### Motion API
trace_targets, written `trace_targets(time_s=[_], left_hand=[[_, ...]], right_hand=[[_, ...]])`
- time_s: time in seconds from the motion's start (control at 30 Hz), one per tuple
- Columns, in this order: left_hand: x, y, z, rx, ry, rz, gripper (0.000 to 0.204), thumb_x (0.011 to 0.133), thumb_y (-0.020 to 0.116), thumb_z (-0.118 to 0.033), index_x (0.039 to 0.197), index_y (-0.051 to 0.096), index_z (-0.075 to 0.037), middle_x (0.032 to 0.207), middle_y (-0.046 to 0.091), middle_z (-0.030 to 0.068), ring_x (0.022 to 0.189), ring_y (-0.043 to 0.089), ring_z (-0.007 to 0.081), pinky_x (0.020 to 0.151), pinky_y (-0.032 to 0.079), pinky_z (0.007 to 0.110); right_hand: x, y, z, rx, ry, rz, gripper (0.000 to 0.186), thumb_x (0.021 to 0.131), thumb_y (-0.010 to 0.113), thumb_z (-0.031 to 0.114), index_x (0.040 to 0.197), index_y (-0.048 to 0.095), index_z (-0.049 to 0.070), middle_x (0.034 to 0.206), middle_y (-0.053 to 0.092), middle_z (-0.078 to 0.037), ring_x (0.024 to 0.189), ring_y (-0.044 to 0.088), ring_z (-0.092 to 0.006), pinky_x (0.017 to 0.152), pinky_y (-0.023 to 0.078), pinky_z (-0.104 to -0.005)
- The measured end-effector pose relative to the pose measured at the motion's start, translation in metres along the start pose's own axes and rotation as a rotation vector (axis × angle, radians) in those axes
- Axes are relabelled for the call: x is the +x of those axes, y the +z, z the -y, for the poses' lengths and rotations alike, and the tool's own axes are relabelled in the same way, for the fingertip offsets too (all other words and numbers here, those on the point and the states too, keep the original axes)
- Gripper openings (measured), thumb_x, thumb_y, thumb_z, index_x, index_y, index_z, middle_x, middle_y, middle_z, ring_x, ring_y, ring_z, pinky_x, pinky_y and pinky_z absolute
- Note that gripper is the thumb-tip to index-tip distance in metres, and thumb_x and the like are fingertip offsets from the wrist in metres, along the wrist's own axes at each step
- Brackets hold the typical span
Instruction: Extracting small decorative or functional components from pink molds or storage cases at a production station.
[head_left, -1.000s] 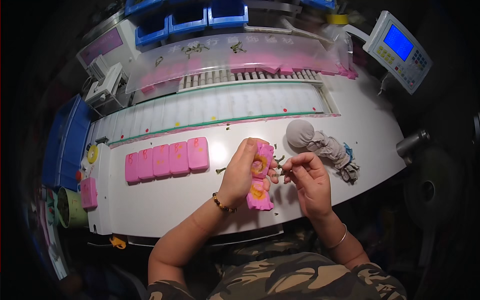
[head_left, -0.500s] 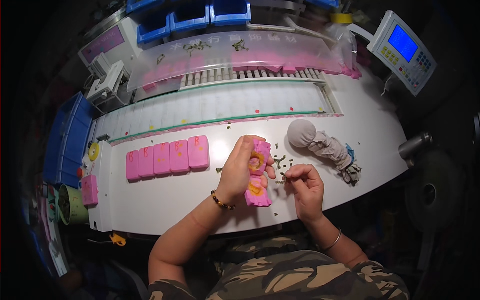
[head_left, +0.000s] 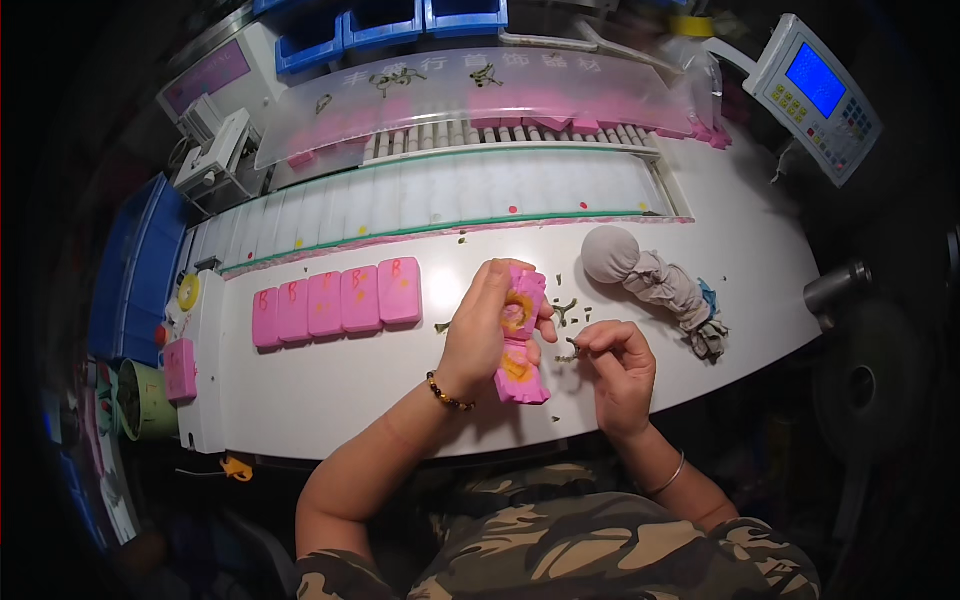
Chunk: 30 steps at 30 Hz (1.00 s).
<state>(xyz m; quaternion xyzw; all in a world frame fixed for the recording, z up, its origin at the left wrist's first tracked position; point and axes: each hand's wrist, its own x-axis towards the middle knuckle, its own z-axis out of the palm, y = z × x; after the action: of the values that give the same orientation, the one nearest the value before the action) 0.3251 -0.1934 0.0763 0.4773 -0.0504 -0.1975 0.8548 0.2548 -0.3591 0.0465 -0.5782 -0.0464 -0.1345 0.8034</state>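
My left hand [head_left: 470,340] is wrapped round a pink rubber mould [head_left: 522,388], which lies opened out with its yellow-stained hollows showing. To its right, my right hand [head_left: 622,375] pinches a small dark green piece [head_left: 573,345] between thumb and fingertips, a short way apart from the mould. Its exact shape is too small to make out. Just beyond the right fingertips, a branched green piece [head_left: 565,311] and several green crumbs are scattered on the white table [head_left: 340,400]. Part of the mould's back is hidden by my left palm and fingers.
Several pink blocks [head_left: 325,303] stand in a row at left. A cloth-wrapped bundle with a round end [head_left: 611,255] lies at right. Behind runs a green-edged glass strip [head_left: 440,190]. A control panel [head_left: 815,95] juts in at upper right; a green bin [head_left: 150,408] stands far left.
The whole view has shifted slightly. Both hands keep their hold, and the right fingertips with the green piece stay close beside the mould.
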Motion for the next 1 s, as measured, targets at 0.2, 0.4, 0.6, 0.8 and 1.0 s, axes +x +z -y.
trace_targets(time_s=[0.2, 0.4, 0.6, 0.8, 1.0], left_hand=[[-0.001, -0.001, -0.001, 0.027, -0.024, -0.013, 0.043, 0.104, 0.028, -0.044, 0.117, 0.044, -0.005, 0.087, 0.060, 0.0140, 0.069, 0.063, 0.0183, 0.045, 0.051, 0.027], [-0.004, 0.000, 0.001, 0.093, -0.024, -0.051, 0.042, 0.105, 0.026, -0.041, 0.120, 0.044, -0.006, 0.090, 0.060, 0.0136, 0.071, 0.064, 0.0182, 0.048, 0.052, 0.028], [-0.004, 0.000, 0.000, 0.088, -0.016, -0.013, 0.041, 0.105, 0.026, -0.041, 0.121, 0.044, -0.008, 0.094, 0.061, 0.0139, 0.074, 0.064, 0.0192, 0.047, 0.052, 0.028], [-0.005, 0.000, -0.001, 0.074, -0.070, 0.003, 0.042, 0.105, 0.025, -0.040, 0.121, 0.044, -0.007, 0.094, 0.062, 0.0143, 0.073, 0.065, 0.0197, 0.047, 0.052, 0.027], [-0.005, 0.003, -0.002, 0.078, -0.076, 0.009, 0.041, 0.105, 0.025, -0.039, 0.120, 0.045, -0.006, 0.095, 0.063, 0.0137, 0.068, 0.064, 0.0188, 0.048, 0.052, 0.028]], right_hand=[[0.002, 0.003, 0.006, -0.094, 0.092, 0.020, 0.006, 0.094, 0.053, 0.000, 0.097, 0.058, 0.003, 0.100, 0.064, -0.008, 0.084, 0.057, -0.0096, 0.076, 0.047, -0.0248], [0.016, 0.013, 0.021, -0.083, 0.086, 0.089, 0.009, 0.094, 0.054, 0.000, 0.103, 0.057, 0.002, 0.100, 0.065, -0.007, 0.087, 0.058, -0.0094, 0.076, 0.047, -0.0242], [0.024, 0.012, 0.024, -0.078, 0.042, 0.110, 0.011, 0.094, 0.055, -0.002, 0.104, 0.056, 0.001, 0.102, 0.063, -0.008, 0.089, 0.059, -0.0105, 0.078, 0.048, -0.0251], [0.022, 0.019, 0.029, -0.111, -0.013, 0.182, 0.015, 0.091, 0.053, -0.009, 0.103, 0.056, 0.000, 0.105, 0.061, -0.010, 0.088, 0.060, -0.0131, 0.086, 0.049, -0.0291], [0.023, 0.022, 0.026, -0.163, -0.116, 0.209, 0.020, 0.085, 0.051, -0.017, 0.096, 0.057, -0.001, 0.097, 0.059, -0.009, 0.087, 0.061, -0.0154, 0.089, 0.050, -0.0315]])
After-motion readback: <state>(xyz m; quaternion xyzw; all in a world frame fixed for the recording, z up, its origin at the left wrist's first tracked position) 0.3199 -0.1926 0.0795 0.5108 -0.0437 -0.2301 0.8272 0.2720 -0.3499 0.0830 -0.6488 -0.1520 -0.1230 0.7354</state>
